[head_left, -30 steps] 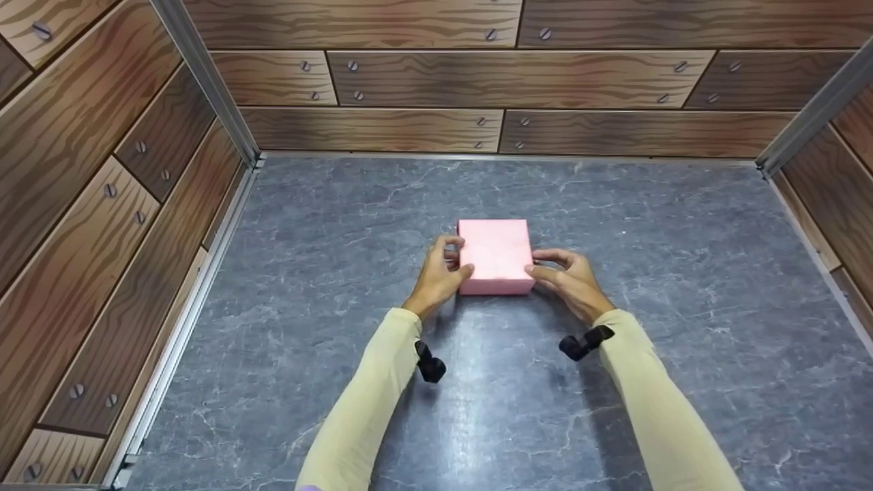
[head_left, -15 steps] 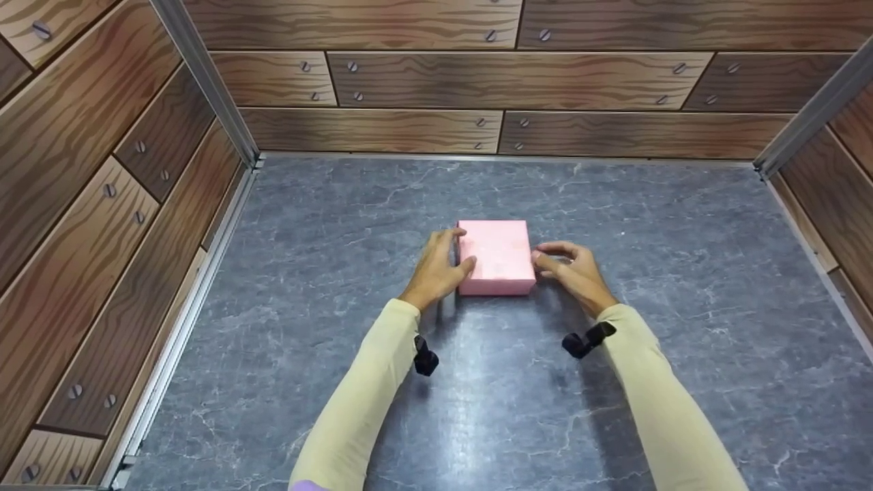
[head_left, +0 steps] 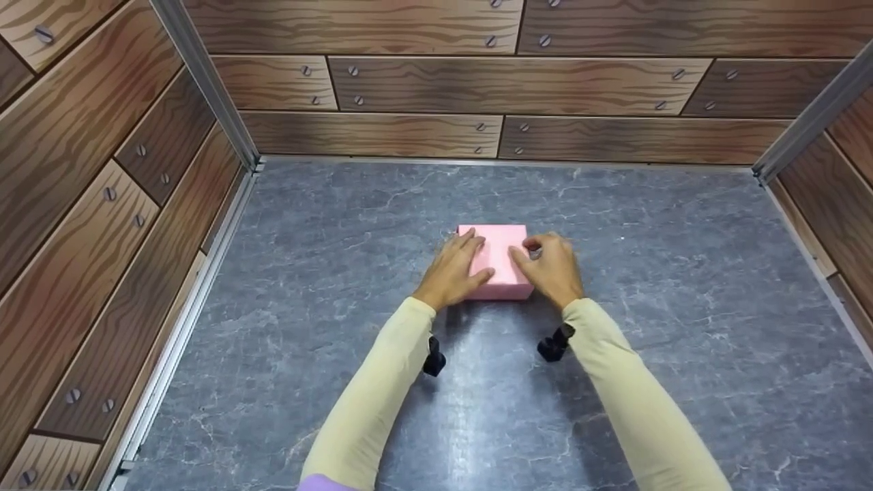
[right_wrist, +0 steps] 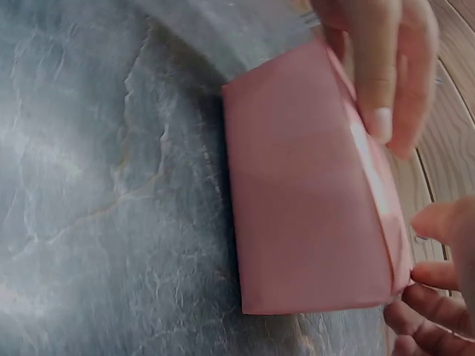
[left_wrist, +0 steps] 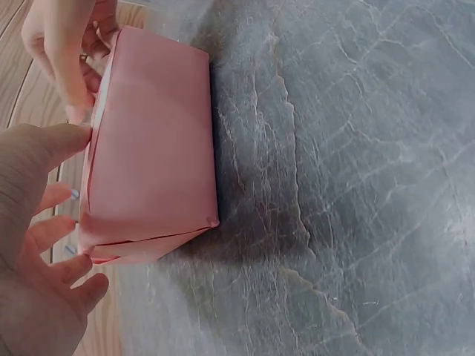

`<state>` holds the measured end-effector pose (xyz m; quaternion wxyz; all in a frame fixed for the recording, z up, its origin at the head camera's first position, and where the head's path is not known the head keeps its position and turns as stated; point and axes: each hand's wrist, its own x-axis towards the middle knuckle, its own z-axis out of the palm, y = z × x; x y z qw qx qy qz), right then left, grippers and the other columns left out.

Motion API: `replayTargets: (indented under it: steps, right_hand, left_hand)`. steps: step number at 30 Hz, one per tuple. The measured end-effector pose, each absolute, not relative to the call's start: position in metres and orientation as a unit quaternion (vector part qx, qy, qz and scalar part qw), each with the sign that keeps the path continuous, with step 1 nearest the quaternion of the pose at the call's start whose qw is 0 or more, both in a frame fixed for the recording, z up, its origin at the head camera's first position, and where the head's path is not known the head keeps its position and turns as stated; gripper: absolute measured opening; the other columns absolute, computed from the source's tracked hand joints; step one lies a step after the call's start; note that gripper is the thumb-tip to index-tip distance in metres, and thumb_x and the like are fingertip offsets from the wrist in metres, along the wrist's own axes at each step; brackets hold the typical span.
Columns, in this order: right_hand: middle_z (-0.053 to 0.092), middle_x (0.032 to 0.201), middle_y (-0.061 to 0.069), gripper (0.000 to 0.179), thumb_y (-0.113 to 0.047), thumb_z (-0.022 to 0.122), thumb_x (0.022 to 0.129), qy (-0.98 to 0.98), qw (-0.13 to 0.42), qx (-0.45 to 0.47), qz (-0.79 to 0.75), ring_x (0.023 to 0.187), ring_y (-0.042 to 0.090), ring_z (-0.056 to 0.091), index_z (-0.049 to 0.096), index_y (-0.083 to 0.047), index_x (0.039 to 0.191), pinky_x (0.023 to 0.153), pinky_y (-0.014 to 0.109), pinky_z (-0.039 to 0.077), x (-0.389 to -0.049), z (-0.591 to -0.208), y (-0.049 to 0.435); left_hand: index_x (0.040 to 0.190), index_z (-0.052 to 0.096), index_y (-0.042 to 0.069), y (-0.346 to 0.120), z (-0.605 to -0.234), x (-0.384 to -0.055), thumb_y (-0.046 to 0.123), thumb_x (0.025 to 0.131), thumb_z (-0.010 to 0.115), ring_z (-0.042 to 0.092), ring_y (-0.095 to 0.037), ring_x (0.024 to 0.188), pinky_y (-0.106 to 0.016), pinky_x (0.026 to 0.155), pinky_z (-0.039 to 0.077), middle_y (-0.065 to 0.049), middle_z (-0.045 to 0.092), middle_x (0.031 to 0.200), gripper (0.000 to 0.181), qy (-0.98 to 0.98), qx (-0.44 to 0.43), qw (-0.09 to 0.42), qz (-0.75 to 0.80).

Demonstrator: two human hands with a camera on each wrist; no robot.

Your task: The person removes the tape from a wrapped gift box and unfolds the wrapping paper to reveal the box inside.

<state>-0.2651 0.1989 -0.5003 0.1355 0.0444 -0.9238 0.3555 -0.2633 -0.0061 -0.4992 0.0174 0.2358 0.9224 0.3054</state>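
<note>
A pink rectangular box (head_left: 500,266) sits flat on the grey marbled bench (head_left: 273,354), between the two hands. The left hand (head_left: 451,269) rests on the left part of the box's top, fingers spread. The right hand (head_left: 556,269) is at the right edge, thumb over the top and forefinger bent; whether they pinch any of the covering, I cannot tell. The step in hand looks like working at the top's edges; next probably calls for the left steadying while the right works its edge.
</note>
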Motion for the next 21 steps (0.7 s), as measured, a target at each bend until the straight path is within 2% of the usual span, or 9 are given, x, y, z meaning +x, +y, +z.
replayTargets:
  steps: [7,16,21]
  right_hand:
    - [0.068,0.096,0.022,0.037,-0.029,0.081,0.085,-0.934,0.147,0.044,0.324,0.093,0.041,0.065,0.073,0.006,0.096,0.085,0.054,0.051,-0.2624,-0.5004,0.1941]
    - [0.067,0.093,0.021,0.029,-0.024,0.079,0.086,-0.935,0.156,0.049,0.314,0.09,0.041,0.065,0.073,0.004,0.092,0.084,0.053,0.051,-0.2653,-0.5008,0.1942]
    - [0.065,0.094,0.021,0.022,-0.014,0.074,0.087,-0.929,0.157,0.1,0.319,0.087,0.039,0.062,0.074,0.004,0.1,0.079,0.052,0.05,-0.269,-0.5016,0.1975]
  left_hand:
    - [0.148,0.046,0.001,-0.0063,-0.5033,-0.2621,0.029,0.098,0.066,0.03,-0.038,0.148,-0.048,0.122,0.022,-0.021,0.035,0.159,0.061,0.919,0.236,0.016,0.316]
    - [0.146,0.048,0.001,-0.0076,-0.5019,-0.2632,0.029,0.097,0.067,0.031,-0.038,0.148,-0.048,0.122,0.024,-0.022,0.037,0.158,0.06,0.917,0.24,0.013,0.318]
    - [0.146,0.049,0.003,-0.006,-0.5006,-0.2633,0.03,0.098,0.067,0.031,-0.039,0.147,-0.048,0.121,0.024,-0.021,0.036,0.159,0.059,0.921,0.232,0.018,0.313]
